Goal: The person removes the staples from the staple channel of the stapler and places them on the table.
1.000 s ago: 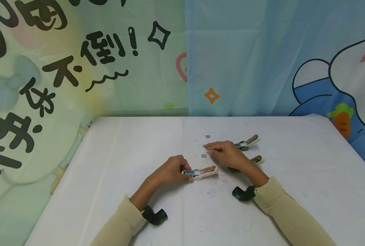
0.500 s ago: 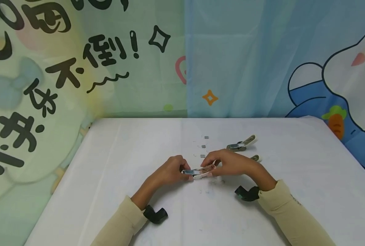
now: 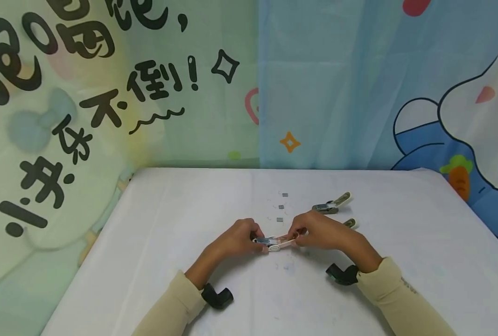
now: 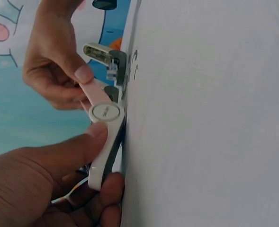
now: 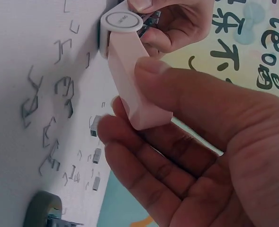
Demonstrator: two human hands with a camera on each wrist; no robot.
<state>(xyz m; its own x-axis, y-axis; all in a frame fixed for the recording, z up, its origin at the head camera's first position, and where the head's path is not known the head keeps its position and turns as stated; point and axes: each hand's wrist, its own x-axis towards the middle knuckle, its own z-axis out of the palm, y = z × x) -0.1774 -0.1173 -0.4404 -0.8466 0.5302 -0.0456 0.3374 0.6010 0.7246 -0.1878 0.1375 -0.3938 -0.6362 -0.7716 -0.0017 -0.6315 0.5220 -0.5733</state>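
A pink and white stapler [image 3: 275, 243] lies opened up between my two hands at the middle of the table. My left hand [image 3: 237, 239] grips its white base end, the thumb pressing beside the round hinge cap [image 4: 105, 112] in the left wrist view. The right hand [image 3: 325, 232] pinches the pink top arm [image 5: 130, 75] between thumb and fingers. Beyond the hands lie three short grey staple strips, a far one [image 3: 284, 194], a middle one [image 3: 281, 206] and a near one [image 3: 280, 219]. Whether staples sit inside the stapler's channel cannot be made out.
A green and white stapler [image 3: 325, 208] lies opened behind my right hand. Another similar stapler [image 3: 350, 223] is partly hidden by that hand. Loose bent staples [image 5: 63, 87] are scattered over the white table [image 3: 181, 205]. A printed curtain [image 3: 316, 84] hangs behind it.
My right hand has come back from the middle staple strip to the pink stapler and now pinches its top arm. The left hand keeps its grip on the base. The head view has tilted slightly.
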